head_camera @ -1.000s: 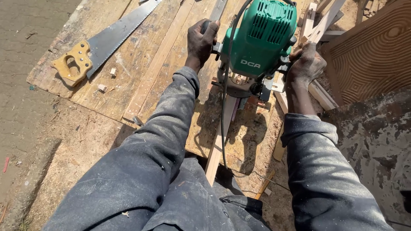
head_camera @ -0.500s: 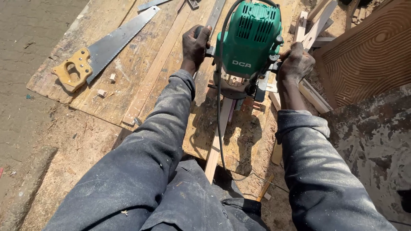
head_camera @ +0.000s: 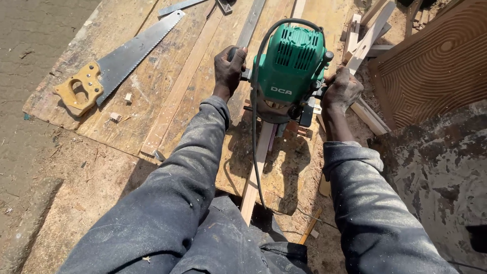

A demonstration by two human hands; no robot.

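A green electric router [head_camera: 290, 71] stands on a narrow wooden strip [head_camera: 256, 167] that lies along a plywood board [head_camera: 152, 86]. My left hand [head_camera: 229, 68] grips the router's left handle. My right hand [head_camera: 342, 89] grips its right handle. The black power cord [head_camera: 255, 137] loops over the top of the router and runs down toward me along the strip. Both my sleeves are dark and dusty.
A handsaw [head_camera: 109, 71] with a yellow handle lies on the board at the left, small wood offcuts [head_camera: 122, 106] beside it. A metal ruler [head_camera: 249, 25] lies beyond the router. Loose wood slats [head_camera: 368, 38] and a carved wooden panel [head_camera: 436, 66] sit at the right.
The router and both hands have slid slightly along the strip toward me; the view has shifted a little. Both grips stay the same.
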